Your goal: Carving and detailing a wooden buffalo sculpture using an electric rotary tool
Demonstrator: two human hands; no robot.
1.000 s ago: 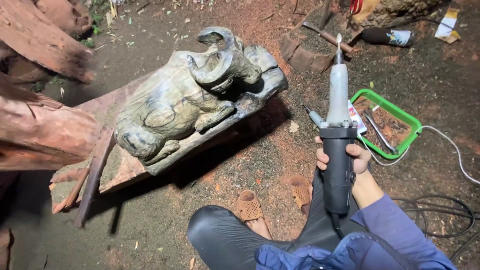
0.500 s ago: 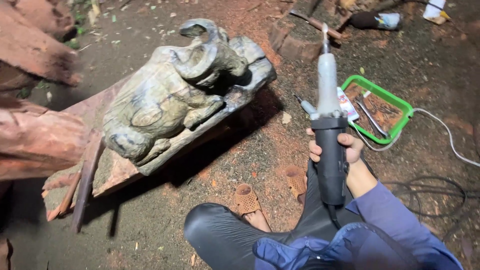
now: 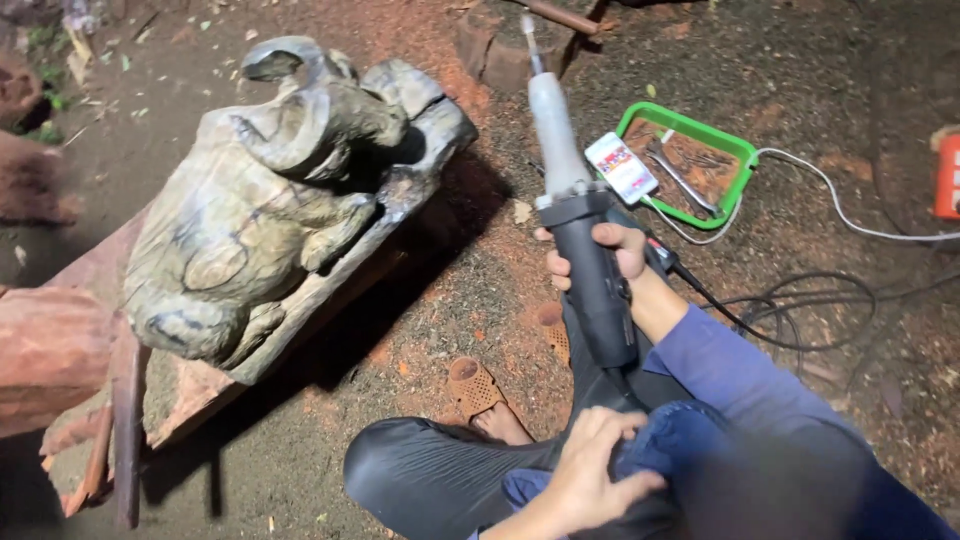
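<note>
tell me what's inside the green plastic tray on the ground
The green plastic tray holds reddish sawdust and a few metal tools. A phone lies across its left rim, covering that corner.

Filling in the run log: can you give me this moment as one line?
right hand: grips die grinder, bit up | left hand: on blue cloth at lap | carved animal: untouched on plank | green tray: right of grinder

Carving (image 3: pixel 270 190): mottled grey-green with tan streaks. Power tool (image 3: pixel 580 230): black body, grey neck. Tray (image 3: pixel 740 160): bright green rim. Sleeve (image 3: pixel 730 370): blue. Sandals (image 3: pixel 475 385): orange-brown.
</note>
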